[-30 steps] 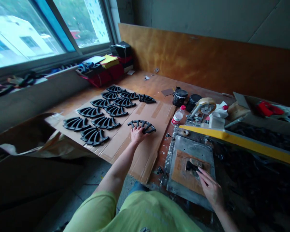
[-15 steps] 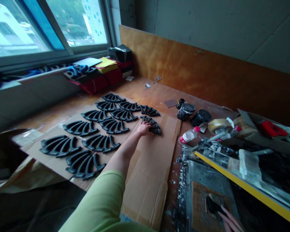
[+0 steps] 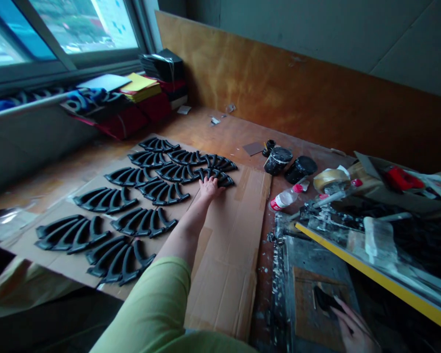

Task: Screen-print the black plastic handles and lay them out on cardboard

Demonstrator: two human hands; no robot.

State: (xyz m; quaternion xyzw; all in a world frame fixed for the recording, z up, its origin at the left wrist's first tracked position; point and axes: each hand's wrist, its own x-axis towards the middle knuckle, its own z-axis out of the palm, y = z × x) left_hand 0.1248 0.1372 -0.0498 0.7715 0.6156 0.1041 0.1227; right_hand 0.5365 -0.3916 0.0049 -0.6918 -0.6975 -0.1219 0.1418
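Observation:
My left hand [image 3: 209, 188] reaches forward over the cardboard sheet [image 3: 224, 260]. Its fingers are closed on the near edge of a black, ribbed, fan-shaped piece [image 3: 225, 180], which lies close against the neighbouring pieces. Several more such fan-shaped pieces [image 3: 163, 190] are spread in rows across the left side of the cardboard. At the lower right, my right hand [image 3: 355, 326] is closed round a dark tool with a black handle [image 3: 326, 299], over a brown wooden board [image 3: 305, 314]. The tool's exact kind is unclear.
Two black paint-smeared pots [image 3: 278, 161], a bottle with a red cap [image 3: 285, 198] and a tape roll [image 3: 330, 180] stand right of the cardboard. A yellow-edged tray [image 3: 375, 274] with clutter lies at right. Red and black stacks [image 3: 125, 117] sit by the window.
My left hand has moved the fan-shaped piece left and away, up against its neighbours. My right hand stays on the dark tool. The view has shifted slightly.

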